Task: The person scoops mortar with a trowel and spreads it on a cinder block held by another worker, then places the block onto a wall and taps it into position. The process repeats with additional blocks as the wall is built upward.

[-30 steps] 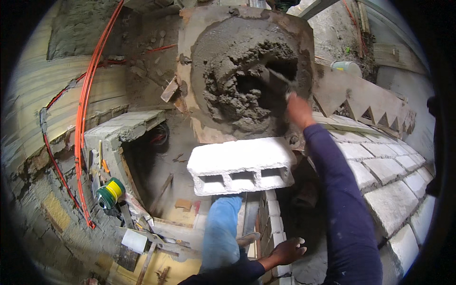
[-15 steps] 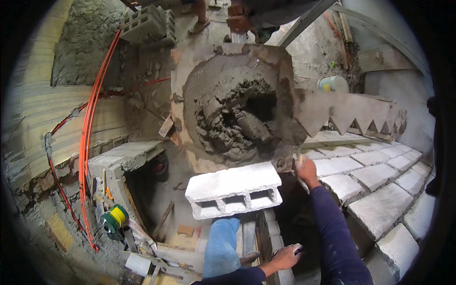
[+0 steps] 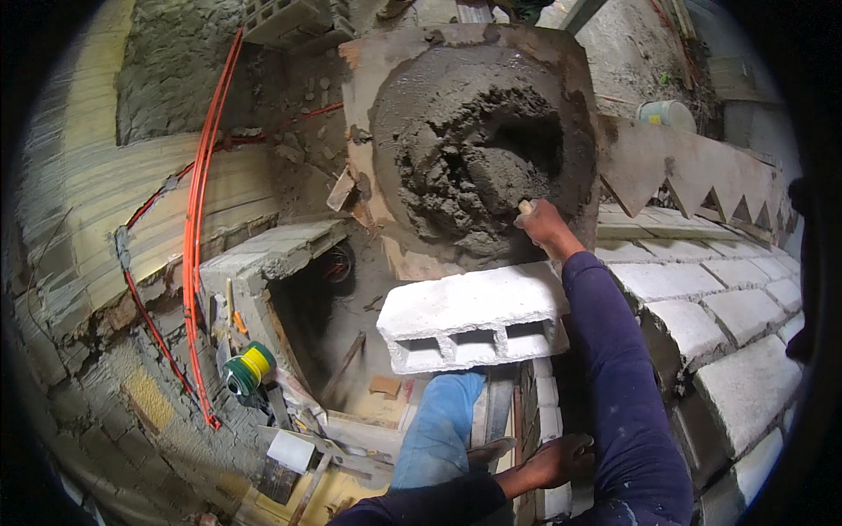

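Two hands apart | right hand point(image 3: 542, 223) clamped on trowel handle point(image 3: 524, 208) in mortar heap point(image 3: 474, 167) | left hand point(image 3: 561, 460) resting on wall course, six o'clock | risk: overloaded scoop could slop onto white block point(image 3: 474, 316)

A rough grey cement-rendered wall point(image 3: 171, 61) rises at eleven o'clock, with pale yellowish boards point(image 3: 123, 202) below it at nine o'clock. Bright orange-red flexible conduits point(image 3: 200, 219) run down across these boards towards seven o'clock. At the centre, a dark rectangular pit point(image 3: 320, 324) opens in the dusty ground, edged by a grey concrete ledge point(image 3: 263, 254). A stepped course of pale grey concrete blocks point(image 3: 719, 324) curves from three to five o'clock. Daylight falls evenly.
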Available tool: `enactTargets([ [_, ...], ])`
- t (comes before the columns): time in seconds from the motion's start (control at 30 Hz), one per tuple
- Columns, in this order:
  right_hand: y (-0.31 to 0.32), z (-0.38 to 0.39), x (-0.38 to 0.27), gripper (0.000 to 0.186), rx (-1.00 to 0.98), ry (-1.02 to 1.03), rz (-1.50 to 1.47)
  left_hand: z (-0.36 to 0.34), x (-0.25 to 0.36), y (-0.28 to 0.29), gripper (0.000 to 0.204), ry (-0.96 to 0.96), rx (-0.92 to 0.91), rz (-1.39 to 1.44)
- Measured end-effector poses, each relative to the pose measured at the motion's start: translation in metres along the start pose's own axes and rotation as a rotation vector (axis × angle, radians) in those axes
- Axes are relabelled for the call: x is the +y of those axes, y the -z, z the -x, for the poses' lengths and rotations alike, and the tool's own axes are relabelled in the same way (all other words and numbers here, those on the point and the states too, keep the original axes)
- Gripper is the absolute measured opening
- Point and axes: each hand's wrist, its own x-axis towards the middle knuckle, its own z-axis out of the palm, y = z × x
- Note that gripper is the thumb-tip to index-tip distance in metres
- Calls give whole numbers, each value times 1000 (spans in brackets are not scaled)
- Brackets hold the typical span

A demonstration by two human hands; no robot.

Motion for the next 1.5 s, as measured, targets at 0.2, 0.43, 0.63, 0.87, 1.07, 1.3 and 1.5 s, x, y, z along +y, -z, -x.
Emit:
enactTargets([
  [0.2,40,61,-1,34,-60,-68,-46,4,4,-3,37,-8,-79,-7],
  [0.43,17,77,20,32,377,116,591,1,4,-7,36,8,-163,-49],
  [0.63,28,132,58,32,345,106,316,-3,3,-12,42,88,-104,19],
  [0.87,33,106,108,38,192,-203,252,-9,-5,-13,39,-79,-24,44],
  [1.07,15,8,31,42,48,-52,142,-7,5,-4,36,120,-92,87],
  [1.3,35,69,0,28,51,124,-24,-16,-2,-25,40,87,-188,-99],
  [1.5,53,168,-5,38,156,210,-13,-20,-35,-51,26,-112,-316,-695],
])
